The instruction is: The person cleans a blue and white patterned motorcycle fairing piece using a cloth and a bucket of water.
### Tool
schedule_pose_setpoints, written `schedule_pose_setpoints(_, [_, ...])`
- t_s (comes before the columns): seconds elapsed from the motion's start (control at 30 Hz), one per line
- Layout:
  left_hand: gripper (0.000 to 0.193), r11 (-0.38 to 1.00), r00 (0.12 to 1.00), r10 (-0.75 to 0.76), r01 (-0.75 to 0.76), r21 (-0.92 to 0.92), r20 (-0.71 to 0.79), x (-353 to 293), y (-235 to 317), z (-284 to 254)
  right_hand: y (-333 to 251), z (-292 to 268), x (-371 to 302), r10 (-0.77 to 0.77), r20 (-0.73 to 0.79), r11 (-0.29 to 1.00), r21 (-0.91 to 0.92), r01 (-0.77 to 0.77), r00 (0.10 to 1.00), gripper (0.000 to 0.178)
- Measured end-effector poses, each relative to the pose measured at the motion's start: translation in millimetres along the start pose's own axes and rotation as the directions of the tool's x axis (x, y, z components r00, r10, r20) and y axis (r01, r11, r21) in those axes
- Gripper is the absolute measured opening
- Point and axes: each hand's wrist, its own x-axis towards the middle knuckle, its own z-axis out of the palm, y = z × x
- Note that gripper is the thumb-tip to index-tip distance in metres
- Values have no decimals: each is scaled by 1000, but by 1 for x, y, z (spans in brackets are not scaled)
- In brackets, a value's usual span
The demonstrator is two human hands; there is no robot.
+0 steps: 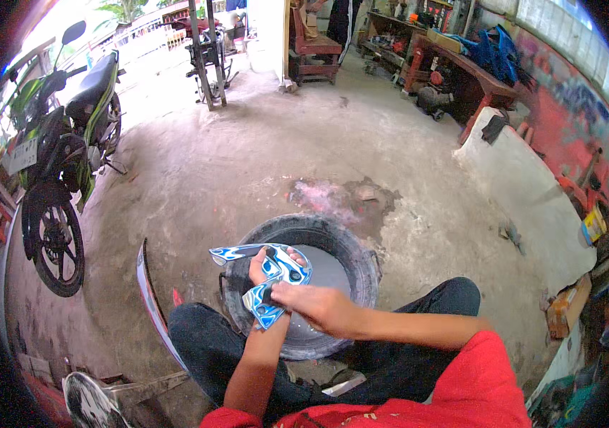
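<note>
A blue-and-white patterned plastic panel (287, 265), curved like a motorcycle body part, is held over a round black tub (276, 230). My left hand (257, 268) grips it from below, its fingers curled round the edge. My right hand (322, 308) comes across from the right, fingers pressed together against the panel's lower part. Something small and dark shows at those fingertips, too small to name. Greyish water (334, 272) lies in the tub, which stands on the floor between my knees.
A green-and-black motorcycle (69, 135) stands at the left. A long curved strip (149, 299) lies beside my left knee. Farther off at the right are a wooden workbench (461, 71) and a large pale panel (518, 189). A cardboard box (568, 307) sits near the right edge.
</note>
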Motion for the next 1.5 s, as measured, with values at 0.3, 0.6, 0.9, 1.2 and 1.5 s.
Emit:
schedule_pose_setpoints(0.3, [45,999,999,26,-27,36,25,2,3,-1,-4,-8,3,86,48,994,-72,-82,995,42])
schedule_pose_setpoints(0.6, [40,996,994,73,-77,51,83,0,-12,2,0,-21,1,1,71,994,-107,6,998,46])
schedule_pose_setpoints(0.9, [40,990,993,115,-113,82,-15,-14,-26,20,6,-41,13,368,216,923,-199,-328,905,49])
schedule_pose_setpoints(1.2, [45,999,997,5,-1,48,-76,-14,-25,15,14,-25,-1,210,93,966,-174,-192,973,53])
schedule_pose_setpoints(1.5, [50,992,997,76,-74,98,-12,-1,-16,-1,-10,-26,9,198,110,980,1,-199,974,50])
